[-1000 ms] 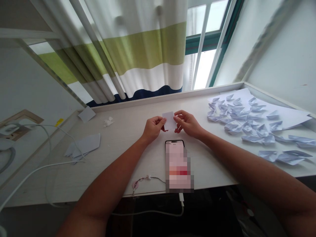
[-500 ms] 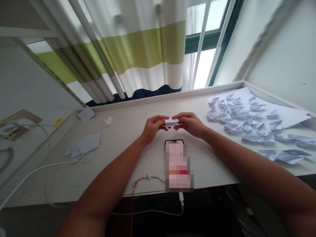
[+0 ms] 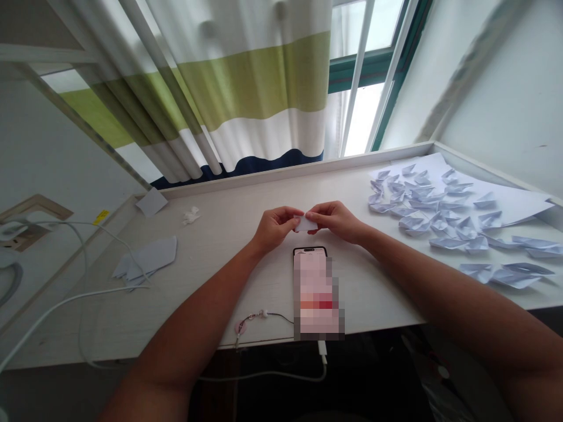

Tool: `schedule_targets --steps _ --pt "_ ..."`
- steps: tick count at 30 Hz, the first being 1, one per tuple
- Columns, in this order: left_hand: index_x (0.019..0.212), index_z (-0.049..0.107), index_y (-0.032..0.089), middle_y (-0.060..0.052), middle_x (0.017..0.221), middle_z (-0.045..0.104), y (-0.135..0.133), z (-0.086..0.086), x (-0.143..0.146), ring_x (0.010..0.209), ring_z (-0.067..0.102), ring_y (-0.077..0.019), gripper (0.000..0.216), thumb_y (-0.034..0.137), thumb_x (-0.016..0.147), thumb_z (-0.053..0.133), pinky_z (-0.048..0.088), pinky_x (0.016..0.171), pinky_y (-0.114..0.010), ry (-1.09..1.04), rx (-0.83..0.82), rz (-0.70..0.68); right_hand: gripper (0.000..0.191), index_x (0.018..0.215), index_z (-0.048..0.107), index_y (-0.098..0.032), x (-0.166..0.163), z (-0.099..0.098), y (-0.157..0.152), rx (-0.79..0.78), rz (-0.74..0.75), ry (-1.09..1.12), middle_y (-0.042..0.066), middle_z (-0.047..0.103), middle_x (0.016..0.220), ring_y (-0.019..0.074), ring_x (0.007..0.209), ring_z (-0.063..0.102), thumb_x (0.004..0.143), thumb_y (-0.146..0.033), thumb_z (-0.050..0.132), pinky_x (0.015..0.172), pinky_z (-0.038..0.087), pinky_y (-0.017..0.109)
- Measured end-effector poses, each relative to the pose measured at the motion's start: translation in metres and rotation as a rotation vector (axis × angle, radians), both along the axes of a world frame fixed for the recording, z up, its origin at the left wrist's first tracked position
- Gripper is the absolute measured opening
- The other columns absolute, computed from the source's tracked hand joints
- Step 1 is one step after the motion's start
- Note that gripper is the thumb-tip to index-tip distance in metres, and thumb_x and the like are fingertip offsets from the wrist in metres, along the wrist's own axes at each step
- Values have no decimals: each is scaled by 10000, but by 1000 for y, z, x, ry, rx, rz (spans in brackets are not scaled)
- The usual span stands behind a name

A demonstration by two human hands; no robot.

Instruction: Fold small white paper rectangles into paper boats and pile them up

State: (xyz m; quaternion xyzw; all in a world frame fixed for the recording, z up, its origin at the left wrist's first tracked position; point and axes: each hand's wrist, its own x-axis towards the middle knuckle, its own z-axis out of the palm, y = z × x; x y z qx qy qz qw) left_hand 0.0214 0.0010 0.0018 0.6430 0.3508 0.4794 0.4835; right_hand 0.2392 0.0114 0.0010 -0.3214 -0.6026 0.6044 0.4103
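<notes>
A small folded piece of white paper (image 3: 305, 224) is pinched between my two hands above the middle of the desk. My left hand (image 3: 276, 227) grips its left side, thumb in front and fingers behind. On the other side, my right hand (image 3: 336, 220) pinches the paper with thumb and forefinger near its top edge. The fingers cover much of the paper, so its exact folds are hard to make out. Just below the hands lies a phone (image 3: 313, 293) with a blurred screen, plugged into a white cable (image 3: 323, 351).
Several folded paper boats (image 3: 440, 220) crowd the desk's right side, some on large white sheets (image 3: 519, 202). Loose paper squares (image 3: 152, 255) and a crumpled tissue (image 3: 191, 215) lie to the left. Cords (image 3: 65, 305) cross the left end. A beaded strap (image 3: 253, 318) trails from the phone.
The paper has tilted and its front face looks different between my fingers. My fingers have drawn closer together on it. The view has shifted slightly.
</notes>
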Motion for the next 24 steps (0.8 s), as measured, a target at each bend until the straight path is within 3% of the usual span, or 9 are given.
schedule_targets --steps 4,11,19,24 --pt "1032 823 144 -36 778 764 0 -1 1 683 683 -136 291 304 793 870 590 686 -287 26 -14 -10 501 835 817 -155 1 0 1 86 -44 -48 58 779 748 165 688 723 720 -620 965 684 626 325" --pt "905 842 137 -87 810 801 3 -6 3 672 674 -146 316 431 803 897 557 640 -282 74 7 38 565 786 811 -142 0 -1 3 142 -155 -157 78 771 684 182 627 721 678 -675 963 576 566 291" --pt "855 811 144 -62 759 774 1 -3 6 640 665 -141 304 422 776 906 563 634 -290 36 -21 80 689 689 662 -174 -4 1 1 216 -197 -223 49 683 628 199 617 756 824 -843 759 538 586 281" --pt "859 803 140 -55 745 768 2 -2 4 624 662 -139 317 428 777 908 563 631 -288 18 -13 132 778 774 656 -177 -7 -2 3 97 -148 -83 57 702 711 208 626 769 788 -955 663 582 646 324"
